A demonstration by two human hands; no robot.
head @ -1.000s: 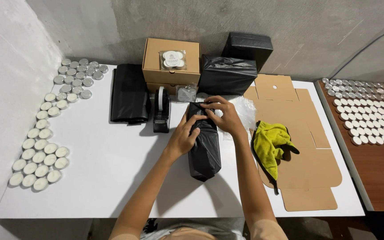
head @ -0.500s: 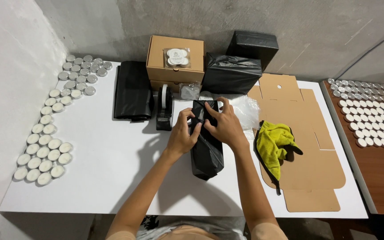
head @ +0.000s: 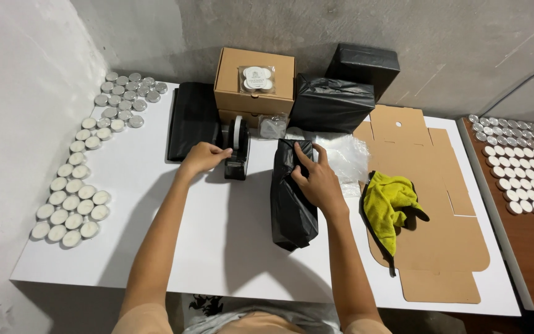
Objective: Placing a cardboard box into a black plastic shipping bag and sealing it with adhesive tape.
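A black plastic-wrapped package (head: 292, 204) lies lengthwise in the middle of the white table (head: 230, 247). My right hand (head: 315, 179) presses on its folded far end, fingers spread over the wrap. My left hand (head: 204, 156) has reached left to the black tape dispenser (head: 237, 148) and touches its side by the tape roll. Whether it pinches the tape end cannot be told.
Tealight candles (head: 75, 185) run along the left edge. Black bags (head: 191, 117), a brown carton (head: 256, 80) and black-wrapped parcels (head: 335, 102) sit at the back. A flat cardboard blank (head: 446, 247) with a yellow cloth (head: 390, 204) lies right; more tealights (head: 526, 167) cover a wooden table.
My left hand left the package's top and moved left to the tape dispenser. My right hand stayed on the folded end of the package.
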